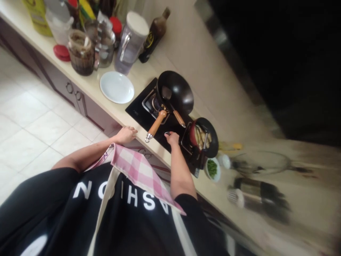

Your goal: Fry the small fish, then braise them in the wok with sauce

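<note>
My right hand (173,138) pinches a dark control knob (167,133) at the front of the black gas stove (138,103). On the counter's front edge my left hand (127,135) rests, fingers laid over it and holding nothing. A black wok (176,90) sits tilted on the near-left burner, its wooden handle (157,123) pointing towards me. Inside it lies a utensil with a wooden handle (179,118); its dark head is partly visible. On the other burner stands a red pan (194,137) holding pale pieces of food, partly covered by a dark lid or pan (212,142).
A white plate (117,87) lies left of the stove. Behind it stand a water pitcher (130,42), a jar of dark sauce (81,53) and a dark bottle (154,35). Right of the stove are a bowl of chopped greens (213,169) and a blurred container (255,195).
</note>
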The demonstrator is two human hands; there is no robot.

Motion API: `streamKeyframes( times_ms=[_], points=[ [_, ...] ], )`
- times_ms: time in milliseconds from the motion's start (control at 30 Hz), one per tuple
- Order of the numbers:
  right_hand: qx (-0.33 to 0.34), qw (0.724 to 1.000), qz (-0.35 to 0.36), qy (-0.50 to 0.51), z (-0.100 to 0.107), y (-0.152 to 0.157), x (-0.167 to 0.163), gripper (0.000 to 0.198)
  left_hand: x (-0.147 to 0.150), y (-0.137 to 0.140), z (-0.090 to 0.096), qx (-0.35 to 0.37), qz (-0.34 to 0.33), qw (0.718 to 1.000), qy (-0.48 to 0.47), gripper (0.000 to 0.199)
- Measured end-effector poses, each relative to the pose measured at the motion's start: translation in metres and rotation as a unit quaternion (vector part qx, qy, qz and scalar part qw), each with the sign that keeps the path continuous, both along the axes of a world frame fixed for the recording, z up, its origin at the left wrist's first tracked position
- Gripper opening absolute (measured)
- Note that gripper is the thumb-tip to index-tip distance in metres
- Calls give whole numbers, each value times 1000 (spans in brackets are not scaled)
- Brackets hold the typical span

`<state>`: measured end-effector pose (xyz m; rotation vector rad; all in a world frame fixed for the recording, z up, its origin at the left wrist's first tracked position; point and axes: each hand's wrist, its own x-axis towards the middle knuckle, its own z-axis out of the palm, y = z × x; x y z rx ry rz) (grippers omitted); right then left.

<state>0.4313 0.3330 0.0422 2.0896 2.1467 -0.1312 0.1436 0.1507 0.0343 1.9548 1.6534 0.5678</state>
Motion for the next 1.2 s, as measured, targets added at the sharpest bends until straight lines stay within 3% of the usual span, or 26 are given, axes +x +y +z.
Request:
streamKeyframes(
  times_ms=[100, 267, 467, 600, 867, 1200],
  points=[
    [21, 999, -14, 31, 4, -12, -7, 42, -7, 2, 2, 34, -29, 994, 98, 33],
    [140, 986, -53, 70, -7, -63, -15, 51, -23, 9, -6, 90, -28, 980, 177, 28],
    [111, 993, -34, 24, -39, -114, -21, 33, -38, 21, -23, 101, -30, 973, 207, 32],
    [115, 992, -40, 35, -42, -113, -35, 27, -44, 31, -25, 113, -12, 960, 257, 31],
    [110, 989, -76, 61, -39, -105, -47, 33, -44, 45, -7, 83, -24, 948, 305, 31],
    [103, 990, -68, 66, -42, -100, -44, 34, -42, 48, -5, 70, -14, 950, 303, 29]
  ],
)
